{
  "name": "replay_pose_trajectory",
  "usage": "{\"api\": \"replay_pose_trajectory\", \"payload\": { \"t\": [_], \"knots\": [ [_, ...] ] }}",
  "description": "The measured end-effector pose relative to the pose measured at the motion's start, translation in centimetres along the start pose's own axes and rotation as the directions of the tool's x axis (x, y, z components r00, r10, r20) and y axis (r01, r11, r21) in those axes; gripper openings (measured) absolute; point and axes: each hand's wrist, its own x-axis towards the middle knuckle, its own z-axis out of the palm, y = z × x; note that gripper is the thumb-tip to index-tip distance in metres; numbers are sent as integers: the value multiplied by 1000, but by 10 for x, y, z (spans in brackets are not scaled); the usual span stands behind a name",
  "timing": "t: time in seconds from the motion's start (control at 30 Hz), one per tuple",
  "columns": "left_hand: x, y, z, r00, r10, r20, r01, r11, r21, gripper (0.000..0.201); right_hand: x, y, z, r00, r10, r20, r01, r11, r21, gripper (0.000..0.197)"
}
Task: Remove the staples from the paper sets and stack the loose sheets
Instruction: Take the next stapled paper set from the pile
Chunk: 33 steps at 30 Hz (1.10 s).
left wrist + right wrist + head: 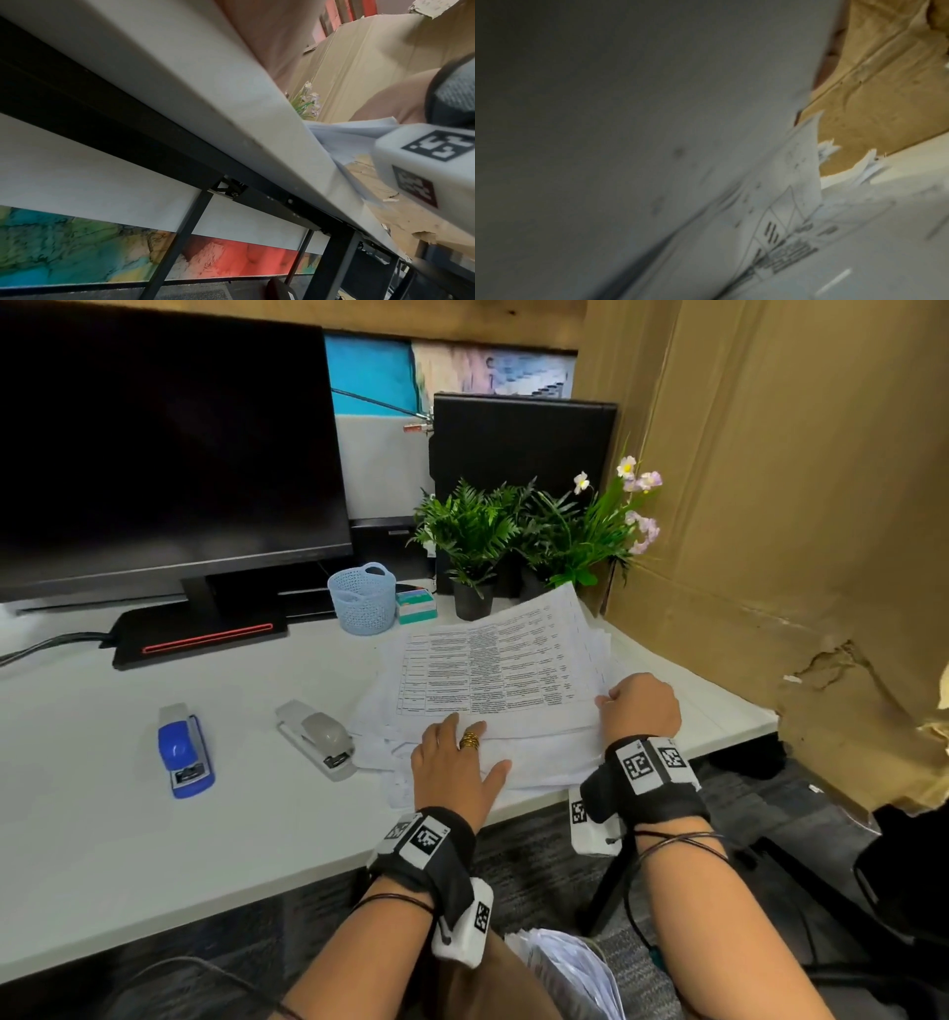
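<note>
A loose pile of printed sheets [488,670] lies on the white desk [154,839] at the right, some hanging over the front edge. My left hand [457,762] rests flat on the pile's near part, fingers straight, a gold ring on one finger. My right hand [642,706] has its fingers curled on the near right corner of the top sheets. In the right wrist view the printed sheets [782,213] fill the frame, blurred, and the fingers are hidden. A blue stapler [185,749] and a grey stapler [318,737] lie left of the pile.
A dark monitor [164,444] stands at the back left, with a pale blue basket [362,598] and a small box [416,603] beside it. Potted plants [477,536] sit behind the pile. Cardboard sheeting [796,505] walls the right side. More papers [565,973] lie on my lap.
</note>
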Motion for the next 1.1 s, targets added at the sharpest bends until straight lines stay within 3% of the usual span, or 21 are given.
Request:
{"api": "replay_pose_trajectory", "payload": {
  "t": [0.13, 0.23, 0.33, 0.43, 0.5, 0.6, 0.7, 0.8, 0.87, 0.93, 1.0, 1.1],
  "knots": [
    [0, 0, 0, 1000, -10, 5, 10, 1000, -14, 65, -10, 1, -9, 998, 7, -58, -10, 999, -47, 19],
    [-1, 1, 1, 999, -26, -48, 21, 996, -88, 79, -13, 9, -10, 988, -63, -138, 80, 989, 122, 12],
    [-4, 1, 0, 994, 6, -109, -28, 978, -206, 85, -22, 9, -11, 947, -167, -273, 272, 871, 409, 10],
    [-9, 2, -11, 976, 94, -197, -139, 962, -233, 81, -37, -1, -24, 867, -216, -449, 445, 739, 505, 12],
    [-14, 3, -31, 923, 161, -351, -255, 937, -239, 72, -46, -11, -35, 811, -217, -544, 541, 633, 554, 11],
    [-13, 4, -88, 758, 231, -610, -400, 903, -156, 56, -62, -35, -50, 797, -166, -581, 587, 437, 681, 13],
    [-16, 4, -153, 604, 301, -738, -438, 899, 8, 47, -82, -63, -60, 789, -200, -581, 615, 282, 737, 16],
    [-30, -8, -197, 555, 326, -765, -385, 916, 110, 50, -103, -84, -62, 736, -312, -601, 670, 201, 715, 19],
    [-43, -18, -212, 554, 366, -747, -304, 925, 227, 52, -115, -93, -57, 677, -430, -598, 713, 180, 678, 16],
    [-56, -31, -220, 589, 398, -703, -213, 916, 340, 47, -128, -103, -45, 619, -554, -557, 718, 113, 686, 13],
    [-66, -49, -223, 663, 391, -639, -144, 903, 404, 35, -144, -112, -32, 576, -662, -480, 680, 62, 731, 11],
    [-82, -74, -226, 816, 307, -490, -39, 875, 483, 10, -159, -126, -12, 584, -789, -188, 489, 158, 858, 15]
  ]
}}
